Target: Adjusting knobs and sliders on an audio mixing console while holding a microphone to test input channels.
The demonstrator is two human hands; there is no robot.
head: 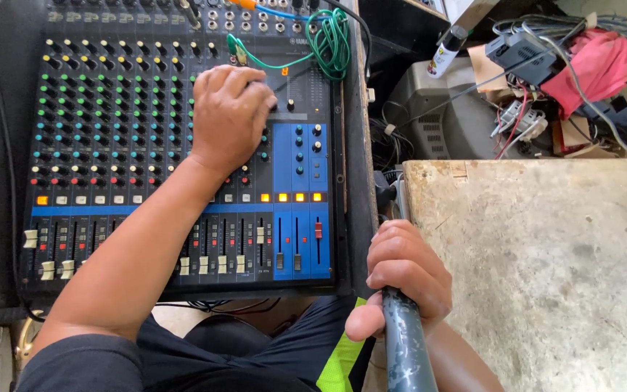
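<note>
Now left hand (228, 116) on mixer knobs (110, 123), right hand (406, 276) gripping pole (406, 348)

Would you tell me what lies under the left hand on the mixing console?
The left hand rests on the mixing console, over its rows of small coloured knobs, which show all around it. The knobs directly beneath the palm and fingers are covered, so which one it touches cannot be seen.

A black mixer (146, 145) with rows of coloured knobs lies flat; beside it, a dark scuffed handle (406, 348) stands upright.
</note>
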